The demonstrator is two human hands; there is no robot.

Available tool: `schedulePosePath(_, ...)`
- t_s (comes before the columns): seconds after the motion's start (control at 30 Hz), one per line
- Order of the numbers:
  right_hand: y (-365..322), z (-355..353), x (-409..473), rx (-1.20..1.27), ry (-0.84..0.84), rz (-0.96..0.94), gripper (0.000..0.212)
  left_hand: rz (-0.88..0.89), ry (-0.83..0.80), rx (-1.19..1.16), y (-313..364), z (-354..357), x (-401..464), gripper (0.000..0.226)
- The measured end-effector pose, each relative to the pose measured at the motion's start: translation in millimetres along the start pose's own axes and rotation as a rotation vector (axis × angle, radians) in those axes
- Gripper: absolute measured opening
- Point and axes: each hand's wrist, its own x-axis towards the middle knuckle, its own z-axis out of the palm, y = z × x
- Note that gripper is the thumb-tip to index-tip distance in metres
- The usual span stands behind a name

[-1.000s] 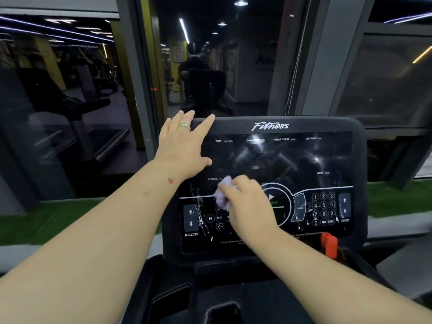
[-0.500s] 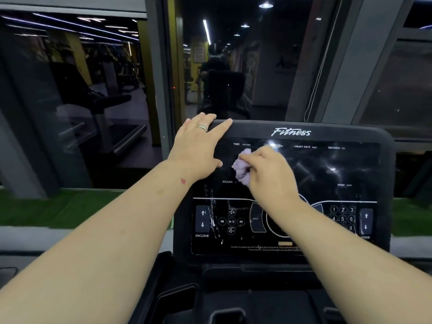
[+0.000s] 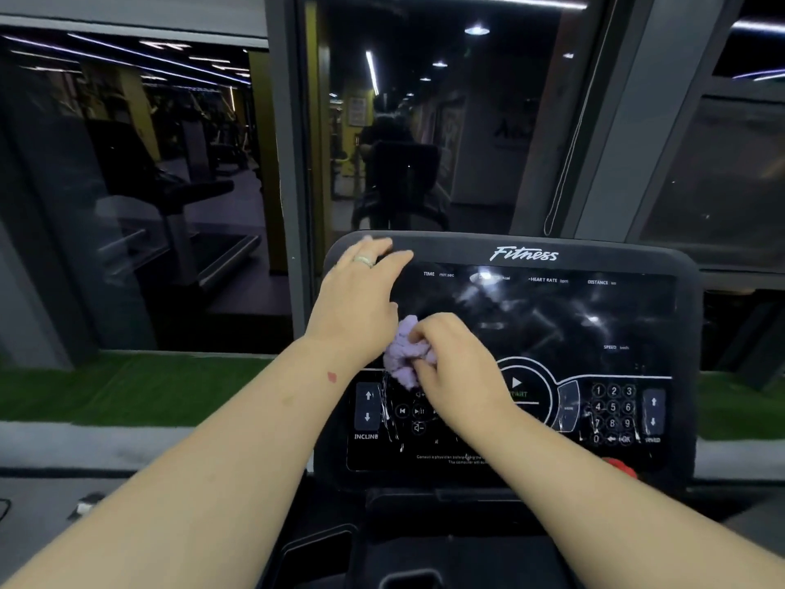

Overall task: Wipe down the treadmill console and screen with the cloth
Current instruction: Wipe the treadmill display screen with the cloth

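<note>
Cloth bunched in right hand, fingers curled round it, pressed onto screen for wiping. Left hand flat, fingers extended over console top corner, probably steadying it.

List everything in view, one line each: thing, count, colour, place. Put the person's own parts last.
treadmill console: one, black, centre right, white Fitness lettering on its top edge.
screen: one, dark and glossy with glare, upper part of the console.
keypad: one, white digits, lower right of the console.
red tab: one, bottom right edge of the console, partly hidden.
cloth: one, lilac, bunched against the console left of centre.
windows: dark panes behind the console, reflecting gym lights.
green turf strip: along the window base.
ring: one, silver, on the left hand.
left hand: flat on the console's upper left corner.
right hand: grips the cloth.
</note>
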Motion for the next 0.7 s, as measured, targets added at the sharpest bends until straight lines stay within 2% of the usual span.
schedulePosePath(0.07, 12, 3, 2, 0.048, -0.004, 0.022, 0.028, -0.020, 0.014, -0.135, 4, 5, -23, 0.055)
schedulePosePath(0.17, 8, -9, 4, 0.115, -0.074, 0.009, 0.043, -0.057, -0.090, -0.323, 13, 16, -50, 0.047)
schedulePosePath(0.3, -2, -36, 6, 0.207, -0.243, 0.091, 0.042, -0.064, -0.053, -0.250, 12, 29, -54, 0.041)
schedulePosePath(0.37, 2, -49, 16, 0.036, -0.215, 0.037, 0.030, -0.075, -0.043, -0.191, 15, 31, -53, 0.037)
schedulePosePath(0.47, 10, -68, 49, -0.267, -0.059, -0.177, 0.012, -0.058, -0.028, -0.090, 23, 34, -52, 0.029)
schedulePosePath(0.6, 20, -78, 98, -0.509, -0.022, -0.415, 0.014, -0.128, -0.045, -0.015, 36, 35, -55, 0.036)
schedulePosePath(0.7, 21, -82, 117, -0.552, -0.016, -0.470, 0.021, -0.071, 0.089, 0.040, 51, 38, -63, 0.029)
